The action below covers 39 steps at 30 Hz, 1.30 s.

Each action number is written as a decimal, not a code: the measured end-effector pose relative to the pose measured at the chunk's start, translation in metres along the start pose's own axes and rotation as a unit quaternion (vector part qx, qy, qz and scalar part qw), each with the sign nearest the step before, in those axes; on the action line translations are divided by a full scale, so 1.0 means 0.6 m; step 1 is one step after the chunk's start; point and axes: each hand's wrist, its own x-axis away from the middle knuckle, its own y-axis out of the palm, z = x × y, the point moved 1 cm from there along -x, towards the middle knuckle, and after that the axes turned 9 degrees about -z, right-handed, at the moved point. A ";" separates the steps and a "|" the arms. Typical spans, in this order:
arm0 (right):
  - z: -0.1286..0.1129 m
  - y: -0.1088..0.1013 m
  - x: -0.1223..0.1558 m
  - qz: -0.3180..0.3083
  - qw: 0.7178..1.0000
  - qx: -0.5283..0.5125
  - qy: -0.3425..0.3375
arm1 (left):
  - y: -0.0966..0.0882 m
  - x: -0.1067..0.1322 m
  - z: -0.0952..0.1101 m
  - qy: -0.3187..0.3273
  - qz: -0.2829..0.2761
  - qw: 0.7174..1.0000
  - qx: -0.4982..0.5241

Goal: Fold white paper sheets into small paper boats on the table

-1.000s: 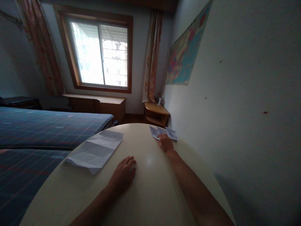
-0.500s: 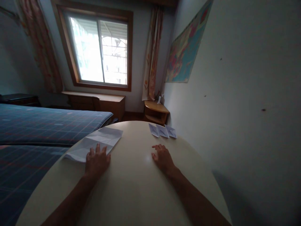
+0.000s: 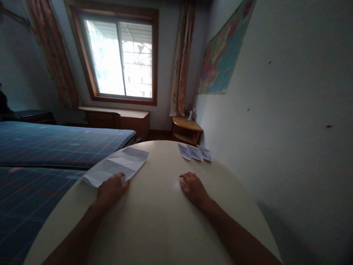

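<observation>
A creased white sheet of paper (image 3: 116, 162) lies on the left side of the round table (image 3: 162, 221), with fold lines across it. My left hand (image 3: 112, 189) rests at the sheet's near edge, its fingers bent over the paper. Between thumb and forefinger a small gap shows; the other fingertips are hidden. On the bare tabletop to the right is my right hand (image 3: 194, 187), loosely curved, thumb and forefinger apart, holding nothing. Beyond it, three small folded paper pieces (image 3: 194, 152) lie in a slightly overlapping row near the far right edge.
A bed with a blue plaid mattress (image 3: 63, 145) adjoins the table's left side. The white wall (image 3: 289, 158) runs along the right, with a map (image 3: 223, 59) on it. Past the far rim stand a wooden corner shelf (image 3: 187, 125) and a desk (image 3: 132, 114) below the window.
My left hand's fingers have gone from spread flat on the sheet to bent in at its near edge. The right hand stays nearly in place. The whole view has shifted slightly.
</observation>
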 end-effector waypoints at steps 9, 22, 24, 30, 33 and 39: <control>-0.004 -0.005 -0.001 -0.022 1.000 0.012 -0.002 | -0.006 -0.002 0.007 -0.004 0.031 0.998 -0.047; -0.001 -0.012 0.003 0.052 0.998 -0.046 -0.011 | -0.002 0.047 0.088 0.215 0.259 0.940 -0.045; -0.006 -0.020 0.006 0.085 0.994 -0.064 -0.029 | 0.006 0.060 0.108 0.286 0.262 0.920 -0.050; -0.031 -0.032 0.022 0.059 0.974 -0.024 -0.216 | 0.025 0.113 0.164 0.422 0.210 0.879 -0.066; -0.039 -0.030 0.029 -0.006 0.961 0.018 -0.274 | 0.027 0.141 0.183 0.442 0.130 0.886 -0.056; -0.060 -0.055 0.045 -0.126 0.947 0.058 -0.289 | -0.005 0.121 0.152 0.348 0.065 0.929 0.107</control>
